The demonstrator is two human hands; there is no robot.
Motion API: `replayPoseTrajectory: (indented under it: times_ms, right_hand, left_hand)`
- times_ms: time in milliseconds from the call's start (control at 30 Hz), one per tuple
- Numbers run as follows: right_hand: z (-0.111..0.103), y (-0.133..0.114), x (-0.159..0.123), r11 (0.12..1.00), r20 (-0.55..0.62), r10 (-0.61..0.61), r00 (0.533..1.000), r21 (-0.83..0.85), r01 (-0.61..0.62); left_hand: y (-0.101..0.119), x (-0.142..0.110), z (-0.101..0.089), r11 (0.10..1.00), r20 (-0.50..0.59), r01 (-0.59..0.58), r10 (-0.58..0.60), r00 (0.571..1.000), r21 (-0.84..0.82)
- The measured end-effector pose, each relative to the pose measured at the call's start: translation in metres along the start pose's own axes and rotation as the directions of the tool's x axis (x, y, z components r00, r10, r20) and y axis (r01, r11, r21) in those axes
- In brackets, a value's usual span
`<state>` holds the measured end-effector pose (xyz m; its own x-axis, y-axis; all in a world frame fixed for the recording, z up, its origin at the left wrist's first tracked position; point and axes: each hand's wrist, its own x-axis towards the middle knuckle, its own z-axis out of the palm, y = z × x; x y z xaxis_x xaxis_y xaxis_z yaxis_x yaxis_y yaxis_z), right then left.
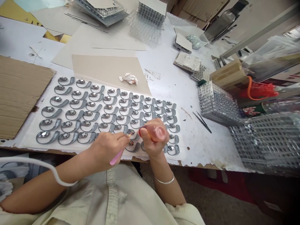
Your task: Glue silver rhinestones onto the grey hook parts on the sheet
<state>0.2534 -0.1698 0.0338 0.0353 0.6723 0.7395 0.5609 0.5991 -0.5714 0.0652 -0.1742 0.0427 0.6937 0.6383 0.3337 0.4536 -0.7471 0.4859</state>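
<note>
My left hand [109, 150] pinches a slim pink stick [119, 157], whose fine tip rests at a small round stone on a grey swirl-shaped piece [131, 132]. My right hand [152, 140] grips a translucent orange-pink squeeze bottle [157, 131], its nozzle pointing left close to the same piece. Many such grey swirls, each with a round shiny stone, lie in rows on a white sheet [27, 141]. My hands hide part of the lowest rows. A metal bangle [165, 180] circles my right wrist.
Behind the sheet lie a beige card [103, 70] and crumpled white tissue [128, 78]. Corrugated cardboard [20, 95] lies to the left. Fine tweezers [202, 122] rest to the right, beside perforated clear plastic trays [217, 104]. The worn table edge [201, 165] runs close to my body.
</note>
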Motion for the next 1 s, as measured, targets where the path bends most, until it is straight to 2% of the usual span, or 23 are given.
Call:
replayPoseTrajectory:
  times_ms: [167, 367, 700, 1000]
  right_hand:
    - [-0.001, 0.001, -0.002, 1.0, -0.02, -0.008, 1.0, -0.003, 0.008]
    - [-0.001, 0.003, -0.004, 1.0, -0.015, 0.028, 1.0, -0.002, -0.028]
    - [-0.001, 0.004, -0.004, 1.0, -0.009, 0.019, 1.0, -0.009, -0.02]
    - [-0.001, 0.001, -0.002, 1.0, 0.007, -0.01, 1.0, -0.019, 0.011]
  left_hand:
    - [-0.007, 0.004, -0.006, 0.996, 0.058, 0.011, -0.006, 0.998, -0.093]
    - [-0.01, 0.004, -0.007, 0.991, 0.064, 0.011, -0.003, 0.998, -0.137]
    - [-0.016, 0.007, -0.008, 0.97, 0.041, 0.061, -0.053, 0.998, -0.235]
    - [-0.021, 0.01, -0.012, 0.935, 0.094, 0.13, -0.105, 0.99, -0.329]
